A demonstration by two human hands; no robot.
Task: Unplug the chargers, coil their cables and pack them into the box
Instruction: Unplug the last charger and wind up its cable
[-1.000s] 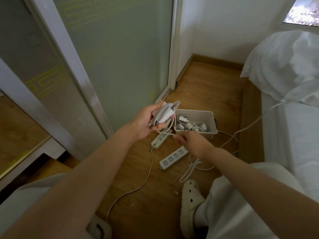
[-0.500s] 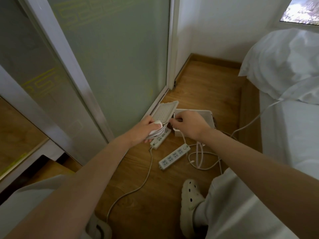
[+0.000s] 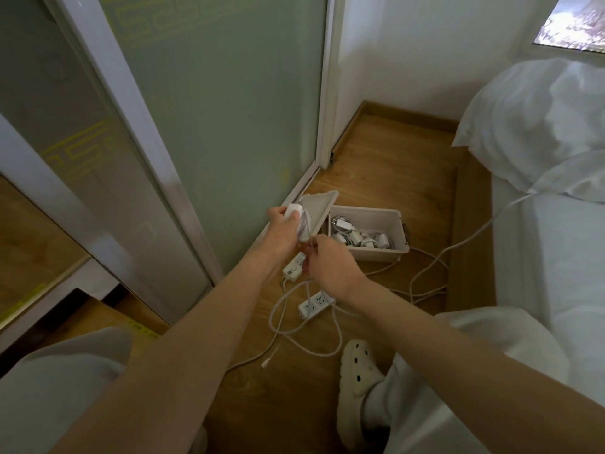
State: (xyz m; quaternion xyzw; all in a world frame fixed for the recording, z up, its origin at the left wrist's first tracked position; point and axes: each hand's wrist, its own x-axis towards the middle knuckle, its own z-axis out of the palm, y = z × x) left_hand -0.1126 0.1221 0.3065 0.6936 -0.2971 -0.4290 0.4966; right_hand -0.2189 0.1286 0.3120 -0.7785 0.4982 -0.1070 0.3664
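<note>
The right hand (image 3: 330,263) partly hides the far power strip (image 3: 292,269). The chargers (image 3: 357,237) in the box (image 3: 401,231) are too tangled to count.

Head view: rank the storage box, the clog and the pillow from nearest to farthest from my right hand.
Measured from the right hand:
1. The storage box, on the floor just beyond the hand, to its right.
2. The clog, on the foot, lower in the frame.
3. The pillow, on the bed at upper right, clearly farthest.
</note>
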